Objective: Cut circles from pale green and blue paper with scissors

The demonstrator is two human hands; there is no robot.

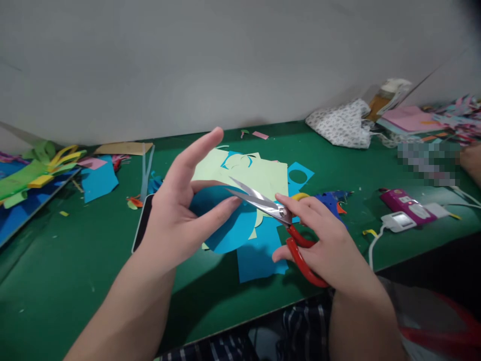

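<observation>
My left hand [180, 210] pinches a rounded piece of blue paper [225, 228] between thumb and fingers, its index finger raised off the sheet. In my right hand [326, 233] is a pair of red-handled scissors [306, 265], with fingers around the handles. The blades stand slightly apart, their tips close to my left thumb at the top edge of the blue paper. Under and behind lie pale green paper sheets [272, 175] with curved cuts. A squarish blue paper sheet [259, 263] lies below, and a blue scrap with a round hole [298, 175] is to the right.
A blue glue gun [330, 200] lies beyond my right hand. Farther right are a magenta device [408, 205] with a white cable, a patterned pouch [340, 125] and another person's hand [471, 160]. A phone [145, 220] lies by my left wrist; paper crafts [33, 175] are at left.
</observation>
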